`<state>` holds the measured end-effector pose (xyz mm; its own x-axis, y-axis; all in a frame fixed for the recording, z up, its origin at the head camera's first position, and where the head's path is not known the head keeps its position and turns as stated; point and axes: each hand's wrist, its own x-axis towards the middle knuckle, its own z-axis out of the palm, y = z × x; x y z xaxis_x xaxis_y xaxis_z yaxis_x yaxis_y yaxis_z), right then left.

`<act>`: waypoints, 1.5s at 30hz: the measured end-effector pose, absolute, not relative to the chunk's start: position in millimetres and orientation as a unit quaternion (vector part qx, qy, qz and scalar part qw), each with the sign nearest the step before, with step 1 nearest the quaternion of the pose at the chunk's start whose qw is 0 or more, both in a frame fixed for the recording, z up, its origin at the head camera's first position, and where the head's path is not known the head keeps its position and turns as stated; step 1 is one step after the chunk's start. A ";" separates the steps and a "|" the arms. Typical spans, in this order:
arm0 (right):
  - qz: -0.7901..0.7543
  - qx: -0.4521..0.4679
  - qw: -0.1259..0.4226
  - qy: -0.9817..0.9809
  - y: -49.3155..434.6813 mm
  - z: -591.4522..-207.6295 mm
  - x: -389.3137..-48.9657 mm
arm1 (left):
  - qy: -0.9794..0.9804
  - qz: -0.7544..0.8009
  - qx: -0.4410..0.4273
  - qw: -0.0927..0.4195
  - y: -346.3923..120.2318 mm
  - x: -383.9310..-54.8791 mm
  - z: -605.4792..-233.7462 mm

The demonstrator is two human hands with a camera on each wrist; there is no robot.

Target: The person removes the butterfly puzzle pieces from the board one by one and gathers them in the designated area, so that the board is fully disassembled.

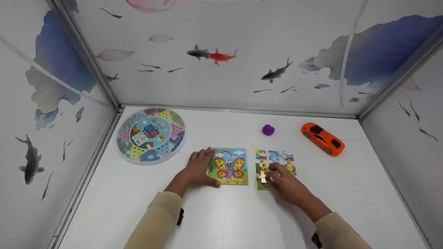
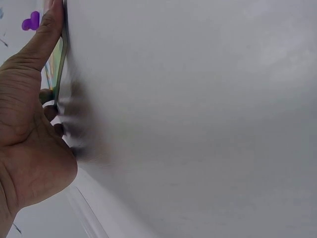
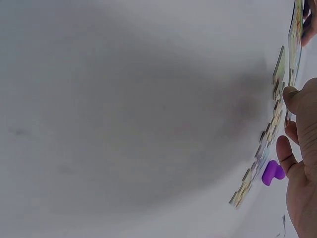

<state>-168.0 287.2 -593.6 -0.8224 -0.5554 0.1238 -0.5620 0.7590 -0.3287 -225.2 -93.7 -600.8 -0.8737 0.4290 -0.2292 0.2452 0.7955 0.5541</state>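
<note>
A square butterfly picture board (image 1: 230, 167) lies flat in the middle of the table. My left hand (image 1: 199, 169) holds it at its left side, fingers by the far corner and thumb at the near edge; the left wrist view shows the thumb (image 2: 47, 37) along that edge. To its right, several jigsaw pieces (image 1: 273, 155) lie joined in a partial butterfly picture. Over their near left part, my right hand (image 1: 289, 185) pinches a puzzle piece (image 1: 262, 177) between thumb and fingers, its pale side showing. That hand hides the lower right of the joined pieces.
A round board-game box (image 1: 177, 138) with a star pattern lies at the far left of the white table (image 1: 221, 221). Behind the pieces sits a small purple rounded toy (image 1: 268, 130), and an orange toy car (image 1: 323, 139) stands at the far right. Printed walls (image 1: 228, 79) enclose the table.
</note>
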 end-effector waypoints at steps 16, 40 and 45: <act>0.163 0.238 -0.012 -0.957 325.0 -601.0 -149.9 | 0.932 0.261 0.177 0.178 -94.3 -225.2 -601.9; 0.120 0.262 0.024 -0.957 321.0 -601.7 -142.8 | 0.930 0.262 0.185 0.180 -94.3 -222.8 -596.5; 0.122 0.274 0.044 -0.953 321.1 -603.3 -143.7 | 0.930 0.262 0.187 0.178 -94.5 -224.6 -598.6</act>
<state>-143.7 321.1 -603.3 -0.8456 -0.5120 0.1513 -0.5336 0.8195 -0.2091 -224.6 -94.5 -598.6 -0.8666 0.4413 -0.2328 0.2547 0.7926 0.5540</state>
